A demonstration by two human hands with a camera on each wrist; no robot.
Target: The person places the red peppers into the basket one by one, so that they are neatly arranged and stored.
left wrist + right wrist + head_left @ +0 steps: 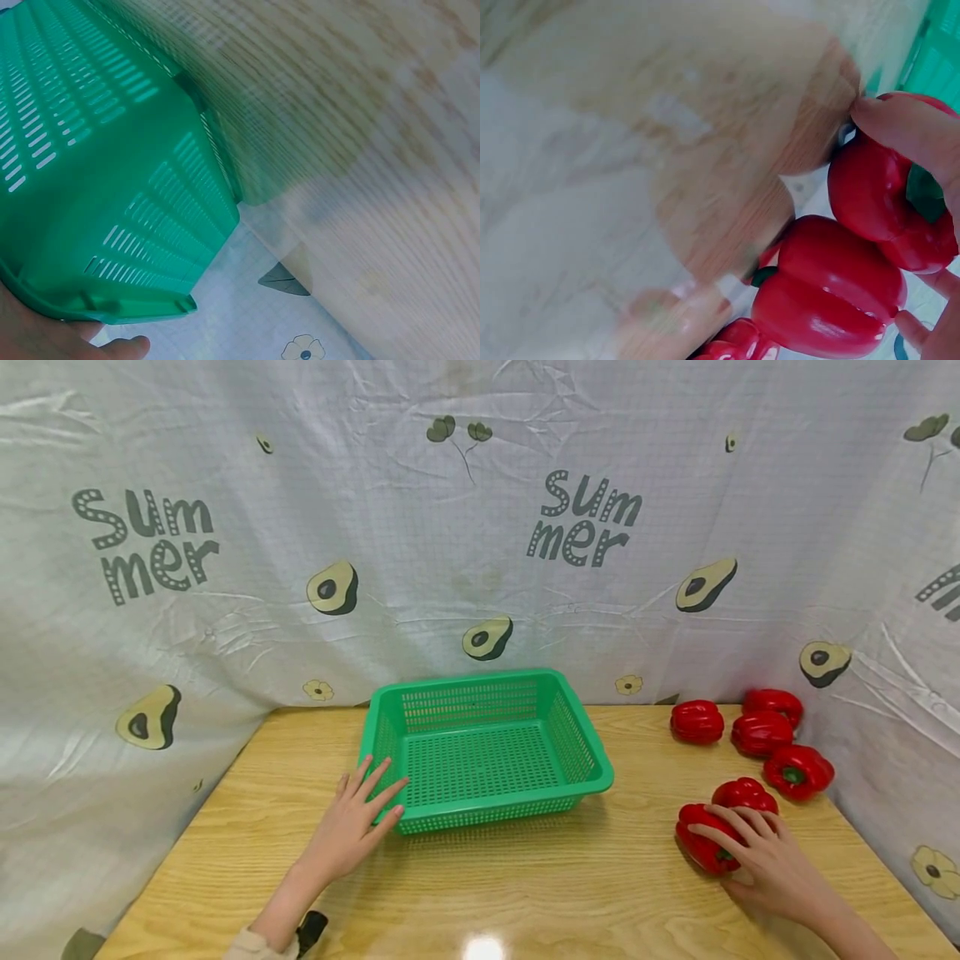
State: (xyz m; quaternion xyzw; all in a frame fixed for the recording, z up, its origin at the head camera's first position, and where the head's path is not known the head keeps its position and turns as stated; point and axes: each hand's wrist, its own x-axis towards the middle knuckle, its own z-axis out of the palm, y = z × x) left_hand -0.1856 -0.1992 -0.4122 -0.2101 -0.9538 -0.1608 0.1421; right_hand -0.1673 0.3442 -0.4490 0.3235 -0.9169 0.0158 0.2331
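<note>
A green plastic basket (502, 800) with slotted walls stands mid-table. My left hand (351, 828) rests on its left front corner, fingers spread over the rim. In the left wrist view, part of that hand (45, 336) shows under the basket's rim (112, 311). At the right, my right hand (772, 868) grips a red bell pepper (693, 828), fingers over the top and thumb at its near side. A second bell pepper (742, 791) lies just behind it, partly covered by the fingers. The right wrist view shows the held pepper's green stem (924, 193).
Several more red bell peppers (763, 732) lie at the table's back right, one of them (798, 772) near the right edge. A printed cloth (420, 527) hangs behind and along both sides of the wooden table (525, 893).
</note>
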